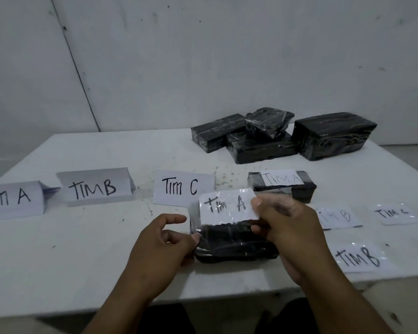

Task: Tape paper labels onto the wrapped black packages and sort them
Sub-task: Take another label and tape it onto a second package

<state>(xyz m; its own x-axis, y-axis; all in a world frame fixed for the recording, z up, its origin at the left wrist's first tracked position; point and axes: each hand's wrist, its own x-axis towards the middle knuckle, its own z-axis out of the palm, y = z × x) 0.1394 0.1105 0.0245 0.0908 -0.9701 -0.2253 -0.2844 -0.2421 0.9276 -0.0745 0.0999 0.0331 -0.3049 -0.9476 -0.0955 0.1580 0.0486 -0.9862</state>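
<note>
A wrapped black package (234, 244) lies near the table's front edge between my hands. My right hand (285, 227) pinches the right edge of a taped paper label reading "Tim A" (227, 207) and holds it over the package's far side. My left hand (162, 242) grips the package's left end, thumb and forefinger at the clear tape there. Behind it sits a second black package (287, 189) with a "Tim A" label taped on top. Several unlabelled black packages (263, 138) are piled at the back right.
Folded paper signs stand in a row: "Tim A" (10, 198), "Tim B" (94, 186), "Tim C" (181, 186). Loose taped labels lie at the right: "Tim B" (336, 216), "Tim C" (393, 213), another "Tim B" (360, 257). The white table (70, 249) ends just before my body.
</note>
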